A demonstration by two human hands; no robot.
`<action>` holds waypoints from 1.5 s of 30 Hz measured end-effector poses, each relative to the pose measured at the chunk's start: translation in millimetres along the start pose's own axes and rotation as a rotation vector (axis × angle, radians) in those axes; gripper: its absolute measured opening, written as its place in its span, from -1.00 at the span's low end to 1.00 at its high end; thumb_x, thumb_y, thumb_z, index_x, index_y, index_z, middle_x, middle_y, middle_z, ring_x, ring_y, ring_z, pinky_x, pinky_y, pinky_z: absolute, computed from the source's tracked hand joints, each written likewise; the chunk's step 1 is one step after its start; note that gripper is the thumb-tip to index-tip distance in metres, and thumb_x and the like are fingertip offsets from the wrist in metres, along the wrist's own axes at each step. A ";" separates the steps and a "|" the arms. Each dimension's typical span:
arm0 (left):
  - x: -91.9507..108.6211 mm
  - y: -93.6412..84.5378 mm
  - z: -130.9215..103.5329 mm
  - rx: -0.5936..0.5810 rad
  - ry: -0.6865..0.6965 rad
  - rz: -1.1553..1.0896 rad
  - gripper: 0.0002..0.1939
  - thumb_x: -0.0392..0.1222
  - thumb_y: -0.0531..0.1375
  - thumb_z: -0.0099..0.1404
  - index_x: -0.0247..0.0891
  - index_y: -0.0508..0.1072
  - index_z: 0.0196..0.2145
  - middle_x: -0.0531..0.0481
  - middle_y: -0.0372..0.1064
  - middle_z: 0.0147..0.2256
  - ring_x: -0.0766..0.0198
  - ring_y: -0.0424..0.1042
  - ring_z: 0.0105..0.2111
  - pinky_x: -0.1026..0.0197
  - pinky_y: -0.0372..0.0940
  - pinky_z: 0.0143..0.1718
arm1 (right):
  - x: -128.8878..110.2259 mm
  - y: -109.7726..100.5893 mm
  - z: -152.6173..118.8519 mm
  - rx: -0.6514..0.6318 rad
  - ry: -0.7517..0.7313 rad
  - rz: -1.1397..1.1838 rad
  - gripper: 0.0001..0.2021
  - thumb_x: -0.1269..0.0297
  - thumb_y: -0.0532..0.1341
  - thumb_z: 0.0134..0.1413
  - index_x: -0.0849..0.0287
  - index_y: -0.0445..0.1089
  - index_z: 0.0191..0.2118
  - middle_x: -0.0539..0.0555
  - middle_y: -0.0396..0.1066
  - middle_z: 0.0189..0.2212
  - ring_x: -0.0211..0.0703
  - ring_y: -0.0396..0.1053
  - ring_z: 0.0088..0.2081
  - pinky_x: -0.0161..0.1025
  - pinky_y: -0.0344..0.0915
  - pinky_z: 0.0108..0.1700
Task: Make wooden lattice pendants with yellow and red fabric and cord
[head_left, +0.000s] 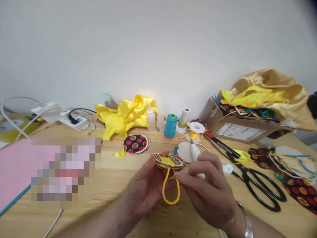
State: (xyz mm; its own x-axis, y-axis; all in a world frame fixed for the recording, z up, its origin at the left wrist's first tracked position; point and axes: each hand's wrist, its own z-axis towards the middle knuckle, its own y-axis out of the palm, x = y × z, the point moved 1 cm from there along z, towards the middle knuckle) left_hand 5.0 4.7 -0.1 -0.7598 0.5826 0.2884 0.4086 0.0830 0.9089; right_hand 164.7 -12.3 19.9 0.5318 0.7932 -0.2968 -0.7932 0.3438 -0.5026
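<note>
Hanging below the latticed disc [176, 161] clamped by the left hand [147, 188], a braided cord loop [171, 202] is touched by the right hand [213, 191]. Its pinch is unclear.

Printed in fine lines on the large white label [242, 132] across the front of the cardboard box [215, 128], right of the frame, but too small to read. Lettered in white along the black barrel of the red-capped marker [225, 146], right of centre; likewise not legible.
</note>
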 end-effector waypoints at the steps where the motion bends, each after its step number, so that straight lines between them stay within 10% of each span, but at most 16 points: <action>1: -0.1 -0.3 0.2 -0.004 0.005 0.001 -0.65 -0.15 0.33 0.09 -0.36 0.48 -0.18 -0.16 0.50 -0.21 0.19 0.48 -0.22 0.22 0.36 -0.18 | -0.6 0.3 0.9 0.008 -0.006 -0.003 -0.74 0.66 0.26 -0.10 0.18 0.50 -0.30 0.03 0.29 -0.45 -0.11 0.15 -0.26 -0.05 0.18 -0.19; 45: -3.6 -2.6 0.1 -0.083 0.027 0.079 -0.69 -0.05 0.21 0.22 -0.31 0.49 -0.17 -0.16 0.50 -0.17 0.16 0.46 -0.19 0.11 0.33 -0.15 | 3.3 2.0 5.7 0.034 0.260 0.231 -0.78 0.57 0.19 0.05 0.12 0.45 -0.25 -0.01 0.20 -0.44 -0.22 0.17 -0.31 -0.20 0.20 -0.29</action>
State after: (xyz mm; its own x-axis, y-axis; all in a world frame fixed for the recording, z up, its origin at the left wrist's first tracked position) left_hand 6.7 2.4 -3.5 -0.7404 0.5629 0.3673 0.4257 -0.0302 0.9043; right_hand 163.2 -6.0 22.6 0.3910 0.6986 -0.5991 -0.9087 0.1899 -0.3717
